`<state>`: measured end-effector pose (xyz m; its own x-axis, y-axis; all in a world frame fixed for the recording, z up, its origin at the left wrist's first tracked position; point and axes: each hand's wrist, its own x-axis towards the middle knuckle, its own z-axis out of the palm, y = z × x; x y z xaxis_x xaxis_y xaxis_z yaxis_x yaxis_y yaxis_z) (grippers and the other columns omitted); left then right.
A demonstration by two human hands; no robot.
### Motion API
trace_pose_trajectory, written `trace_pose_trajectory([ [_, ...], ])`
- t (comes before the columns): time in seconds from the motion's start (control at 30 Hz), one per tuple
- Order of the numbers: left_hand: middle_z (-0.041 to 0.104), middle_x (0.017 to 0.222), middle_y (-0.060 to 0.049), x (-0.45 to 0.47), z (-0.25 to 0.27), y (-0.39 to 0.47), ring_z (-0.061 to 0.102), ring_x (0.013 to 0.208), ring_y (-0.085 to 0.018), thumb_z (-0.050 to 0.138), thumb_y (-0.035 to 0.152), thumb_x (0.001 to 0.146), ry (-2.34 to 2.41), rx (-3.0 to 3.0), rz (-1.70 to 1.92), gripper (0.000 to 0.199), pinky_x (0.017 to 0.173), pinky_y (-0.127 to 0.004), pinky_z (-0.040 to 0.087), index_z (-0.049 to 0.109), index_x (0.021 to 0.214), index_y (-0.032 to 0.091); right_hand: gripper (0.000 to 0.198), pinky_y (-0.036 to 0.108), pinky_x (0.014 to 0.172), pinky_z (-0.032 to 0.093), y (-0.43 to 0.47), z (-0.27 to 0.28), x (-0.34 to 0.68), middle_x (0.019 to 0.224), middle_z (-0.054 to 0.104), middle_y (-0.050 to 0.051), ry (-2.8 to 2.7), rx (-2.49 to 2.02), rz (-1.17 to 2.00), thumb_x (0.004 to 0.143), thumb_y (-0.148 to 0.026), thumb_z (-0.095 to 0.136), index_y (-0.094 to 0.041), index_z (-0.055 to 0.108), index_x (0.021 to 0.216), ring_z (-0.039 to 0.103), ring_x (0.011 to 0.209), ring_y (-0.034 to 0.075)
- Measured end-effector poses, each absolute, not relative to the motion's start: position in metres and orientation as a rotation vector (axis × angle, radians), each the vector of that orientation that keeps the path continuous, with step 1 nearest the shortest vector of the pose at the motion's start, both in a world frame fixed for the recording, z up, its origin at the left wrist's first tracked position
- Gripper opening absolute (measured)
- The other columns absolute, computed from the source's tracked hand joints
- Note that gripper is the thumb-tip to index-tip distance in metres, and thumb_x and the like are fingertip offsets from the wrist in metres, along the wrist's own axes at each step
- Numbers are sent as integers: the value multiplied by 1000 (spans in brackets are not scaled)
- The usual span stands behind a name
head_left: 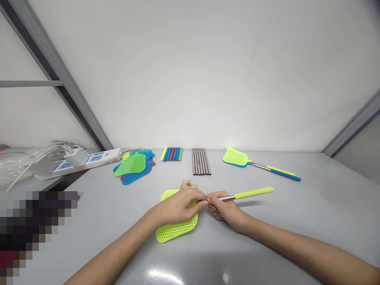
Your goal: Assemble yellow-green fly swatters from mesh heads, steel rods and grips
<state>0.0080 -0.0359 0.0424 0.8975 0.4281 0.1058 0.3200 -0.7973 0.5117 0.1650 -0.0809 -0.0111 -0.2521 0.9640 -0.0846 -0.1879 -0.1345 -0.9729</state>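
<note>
My left hand is closed over the neck of a yellow-green fly swatter head, a perforated flat paddle that shows on both sides of the hand. My right hand grips a metal rod whose far end carries a yellow-green handle sleeve, pointing to the right. The fingertips of both hands meet where the paddle's neck and the rod come together; the fingers hide that joint, so I cannot tell whether the two parts are joined.
Loose swatter heads lie piled at back left, beside a power strip with cables. Coloured handle sleeves and metal rods stand in rows at the back. Two whole fly swatters lie stacked at back right, near the wall.
</note>
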Motion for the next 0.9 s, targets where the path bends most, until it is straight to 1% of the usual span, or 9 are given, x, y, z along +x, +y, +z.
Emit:
trace_pose_trajectory([
  [0.2, 54, 70, 1, 7, 45, -36, 42, 74, -14, 33, 31, 88, 571, 2570, 236, 29, 81, -31, 26, 51, 70, 18, 33, 20, 34, 10, -82, -11, 164, 42, 23, -9, -1176, -997, 1548, 77, -29, 43, -18, 31, 48, 15, 36, 4],
  [0.33, 51, 65, 2, 7, 45, -34, 41, 70, -13, 31, 34, 88, 587, 2553, 162, 32, 79, -30, 29, 49, 67, 17, 33, 20, 34, 11, -82, -11, 165, 42, 23, -8, -1196, -1002, 1540, 77, -29, 43, -18, 31, 48, 16, 36, 4],
  [0.53, 50, 63, 1, 3, 42, -29, 41, 74, -14, 32, 39, 87, 599, 2495, 111, 34, 70, -26, 34, 51, 69, 18, 33, 20, 35, 10, -80, -11, 166, 43, 23, -8, -1204, -1002, 1544, 76, -29, 44, -18, 31, 48, 16, 36, 3],
  [0.83, 53, 63, 2, 3, 46, -30, 43, 72, -14, 33, 36, 87, 612, 2575, 135, 31, 68, -25, 34, 55, 73, 19, 32, 21, 35, 8, -81, -7, 163, 42, 22, -9, -1138, -1012, 1572, 74, -28, 44, -18, 29, 48, 14, 35, 3],
  [0.9, 53, 62, 2, 3, 46, -30, 43, 69, -12, 35, 35, 87, 588, 2615, 217, 30, 68, -25, 34, 56, 72, 19, 31, 20, 34, 8, -81, -7, 163, 42, 22, -9, -1129, -1013, 1580, 74, -28, 44, -18, 29, 48, 14, 35, 3],
])
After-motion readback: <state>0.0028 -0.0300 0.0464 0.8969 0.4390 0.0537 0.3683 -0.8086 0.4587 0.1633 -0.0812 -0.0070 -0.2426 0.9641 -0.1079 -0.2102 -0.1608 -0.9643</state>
